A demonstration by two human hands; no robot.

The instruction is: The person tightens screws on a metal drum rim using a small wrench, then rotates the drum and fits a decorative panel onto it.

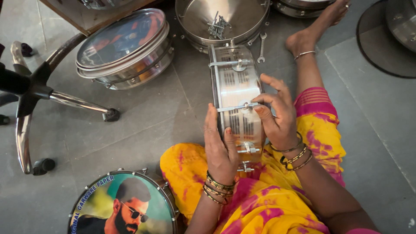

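Observation:
A shiny steel frame drum stands on its edge in my lap, its rim facing up with tension hooks and bolts along it. My left hand lies flat against its left side and steadies it. My right hand pinches a bolt on the hook bracket at the middle of the rim. Bangles ring both wrists. My yellow and pink clothing lies under the drum.
A steel bowl-like shell beyond holds several bolts, with a small spanner beside it. Finished drums with printed skins lie at upper left and lower left. An office chair base stands at left. My foot stretches ahead.

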